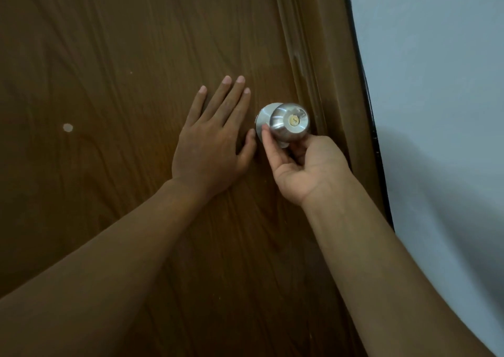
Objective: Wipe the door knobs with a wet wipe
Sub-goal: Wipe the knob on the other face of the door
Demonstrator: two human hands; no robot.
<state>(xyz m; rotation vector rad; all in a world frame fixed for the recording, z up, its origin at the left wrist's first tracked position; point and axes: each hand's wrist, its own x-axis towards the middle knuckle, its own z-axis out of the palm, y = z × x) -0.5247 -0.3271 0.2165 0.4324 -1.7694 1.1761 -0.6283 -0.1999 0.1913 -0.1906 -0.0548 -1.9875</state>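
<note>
Brown wooden door (109, 84) fills the frame, left hand (210, 149) pressed flat and open left of centre, while the nearer right hand (305, 168) reaches from below, fingers (266, 136) pinching a wet wipe (283, 145) under the steel door knob (289, 122).

Person, two limbs in view: left hand (210, 149) and right hand (305, 170), both bare. Forearms bare to frame edge; no sleeves, gloves, rings, watch or bands visible. Fingernails short, unpainted.

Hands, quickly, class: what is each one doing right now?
Left hand: open, flat on the door.
Right hand: closed on the door knob; a wipe cannot be confirmed.
</note>
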